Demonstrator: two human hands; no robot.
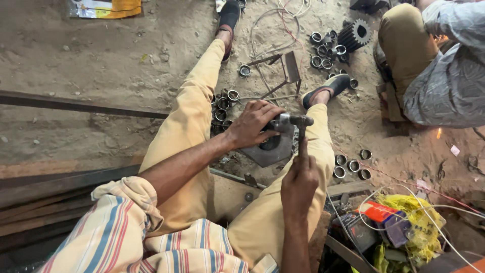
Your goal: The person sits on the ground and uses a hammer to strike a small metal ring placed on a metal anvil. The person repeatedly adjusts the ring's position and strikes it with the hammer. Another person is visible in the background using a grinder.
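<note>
Hammer (pixel 301 126) head on metal piece (pixel 279 123) over square plate (pixel 270 151)

Soft, even daylight fills the scene, moderately bright, with no hard sunbeam anywhere. The sandy floor (pixel 101 55) looks flat and washed-out toward the top left, while the lower left corner falls into deep shade among the dark metal bars (pixel 45 197). Shadows are short and diffuse, pooling under the legs and under the left hand (pixel 252 123). Small highlights glint on the metal rings (pixel 348 167) and on the hammer head (pixel 298 120). The wide lens bends straight lines near the edges and stretches the striped sleeve (pixel 111 232) at the bottom. The right hand (pixel 299 179) is slightly soft; the centre is otherwise sharp.
</note>
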